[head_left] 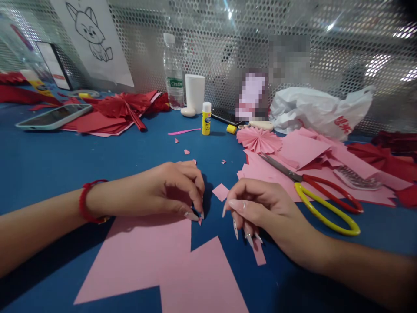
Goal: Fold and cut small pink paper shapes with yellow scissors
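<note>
My left hand (163, 189), with a red cord bracelet (86, 202) at the wrist, pinches a tiny pink paper scrap (200, 221) between thumb and fingertip. Beneath that hand lies a large pink paper sheet (140, 256) with corners cut out. My right hand (263, 208) is loosely closed, thumb against the index finger; whatever it may hold is hidden. Close to its index finger lies a small pink paper square (221, 192). A pink paper strip (259, 253) shows just below its fingertips; whether they touch it I cannot tell.
Scissors (299, 177) rest on pink paper sheets (273, 176) at right. Behind stand a glue stick (206, 121), a white cup (194, 93) and a water bottle (173, 82). A phone (55, 117) and red paper (104, 117) lie at left, a white plastic bag (312, 111) at back right.
</note>
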{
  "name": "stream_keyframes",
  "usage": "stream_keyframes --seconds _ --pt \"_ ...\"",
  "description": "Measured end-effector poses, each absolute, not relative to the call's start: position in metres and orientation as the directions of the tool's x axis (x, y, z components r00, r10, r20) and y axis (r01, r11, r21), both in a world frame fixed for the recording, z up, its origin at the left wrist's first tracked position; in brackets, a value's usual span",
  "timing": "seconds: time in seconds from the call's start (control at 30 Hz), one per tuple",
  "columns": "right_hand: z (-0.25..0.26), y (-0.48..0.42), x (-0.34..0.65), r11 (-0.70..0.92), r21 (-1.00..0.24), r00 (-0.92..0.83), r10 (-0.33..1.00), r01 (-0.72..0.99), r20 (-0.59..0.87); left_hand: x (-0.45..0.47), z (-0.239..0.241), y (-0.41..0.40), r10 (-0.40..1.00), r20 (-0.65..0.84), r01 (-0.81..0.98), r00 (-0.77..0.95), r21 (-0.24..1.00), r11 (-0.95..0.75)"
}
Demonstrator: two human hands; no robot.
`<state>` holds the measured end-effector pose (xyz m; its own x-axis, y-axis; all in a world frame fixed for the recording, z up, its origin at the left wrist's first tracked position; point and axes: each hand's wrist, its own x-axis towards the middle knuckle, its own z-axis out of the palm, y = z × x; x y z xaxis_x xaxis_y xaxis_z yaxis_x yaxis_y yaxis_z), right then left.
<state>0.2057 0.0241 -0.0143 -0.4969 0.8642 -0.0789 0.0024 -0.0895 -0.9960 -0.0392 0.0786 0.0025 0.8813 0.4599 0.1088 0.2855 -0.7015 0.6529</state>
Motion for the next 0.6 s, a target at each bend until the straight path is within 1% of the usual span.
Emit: stream_keyframes --seconds 0.2,0.6 --pt "-0.0148 0.0213 0.2077 -0.086 -0.996 -0.505 0.860 -0.007 -0.071 -0.0404 0.0012 0.0790 0.461 0.102 0.295 0.881 0.643 -0.707" --pt "-0.0152 0.0219 0.2052 -0.069 -0.997 -0.505 0.859 0.042 -0.081 -0.0385 -0.0024 0.0774 0.445 0.204 0.258 0.872 0.582 -0.772"
